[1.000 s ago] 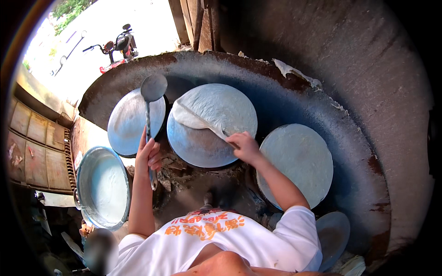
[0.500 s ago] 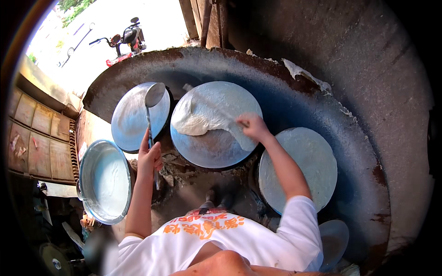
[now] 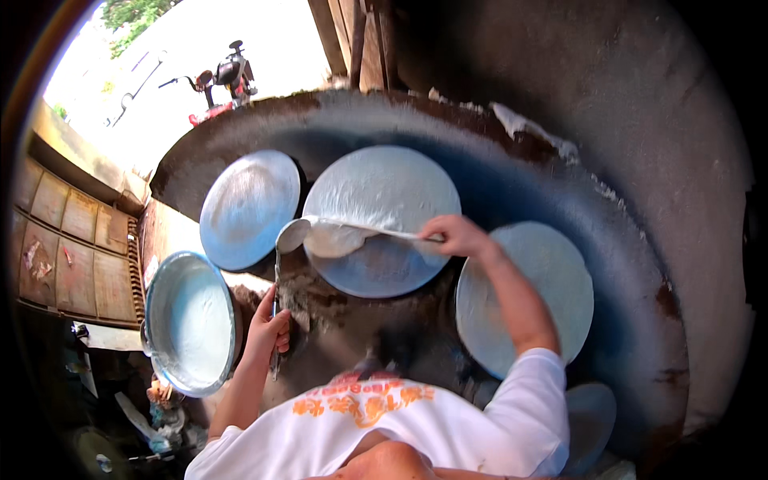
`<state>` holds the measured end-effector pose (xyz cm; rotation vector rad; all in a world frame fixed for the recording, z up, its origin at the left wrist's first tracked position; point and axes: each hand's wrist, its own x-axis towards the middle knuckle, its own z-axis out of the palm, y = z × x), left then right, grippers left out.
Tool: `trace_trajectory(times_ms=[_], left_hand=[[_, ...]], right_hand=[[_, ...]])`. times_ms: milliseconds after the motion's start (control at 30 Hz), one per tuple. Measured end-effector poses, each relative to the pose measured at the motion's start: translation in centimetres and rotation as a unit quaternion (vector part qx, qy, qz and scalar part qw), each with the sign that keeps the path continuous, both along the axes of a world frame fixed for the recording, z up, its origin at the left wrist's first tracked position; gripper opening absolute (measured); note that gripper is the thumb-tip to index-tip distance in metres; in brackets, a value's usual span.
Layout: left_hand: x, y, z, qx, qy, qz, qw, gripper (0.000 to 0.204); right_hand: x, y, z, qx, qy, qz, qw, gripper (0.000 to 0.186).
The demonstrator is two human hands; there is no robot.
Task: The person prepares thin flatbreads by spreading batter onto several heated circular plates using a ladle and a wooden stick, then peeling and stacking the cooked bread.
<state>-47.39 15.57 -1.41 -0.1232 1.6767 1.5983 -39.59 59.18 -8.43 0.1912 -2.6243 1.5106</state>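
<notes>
My left hand is closed around the long handle of a ladle, its round bowl at the left edge of the middle griddle. My right hand grips one end of a long, pale, thin spreader that lies across this griddle from right to left, its far end beside the ladle bowl. Whitish batter coats the griddle's far part in a thin layer. A thicker lump of batter sits just below the spreader, and the near part of the plate shows bare, bluish metal.
At the left is another round griddle, its surface bare. A basin of white batter stands nearer, at my left. On the right, a griddle bears a pale batter layer. A curved, rusty-edged metal surround encloses the far and right sides.
My right hand has swung the spreader toward me, drawing the batter over the far part and shrinking the lump. My left hand has lowered the ladle from above the left griddle.
</notes>
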Motion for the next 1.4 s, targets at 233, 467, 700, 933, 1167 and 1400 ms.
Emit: trace_trajectory(times_ms=[233, 467, 700, 933, 1167, 1400], left_hand=[[2.1, 1.3, -0.2, -0.020, -0.016, -0.026, 0.999, 0.065], [2.1, 1.2, -0.2, -0.028, -0.009, -0.088, 0.996, 0.067], [-3.0, -4.5, 5.8, 0.165, -0.048, -0.150, 0.974, 0.063], [-10.7, -8.7, 4.0, 0.576, -0.465, -0.118, 0.662, 0.040], [-11.7, -12.9, 4.9, 0.568, -0.392, -0.145, 0.710, 0.028], [-10.6, -13.1, 5.8, 0.474, -0.244, -0.165, 0.830, 0.053]], right_hand=[[3.9, -2.2, -2.4, 0.009, 0.053, -0.078, 0.995, 0.036], [11.4, -6.9, -1.3, 0.139, 0.050, -0.220, 0.964, 0.032], [14.0, -23.2, -2.9, -0.132, 0.071, -0.374, 0.915, 0.032], [-14.1, -42.4, -10.5, -0.504, 0.026, -0.439, 0.744, 0.026], [-8.3, -46.3, -8.8, -0.491, 0.034, -0.602, 0.629, 0.036], [-8.0, -38.9, -6.5, -0.449, 0.072, -0.660, 0.598, 0.031]])
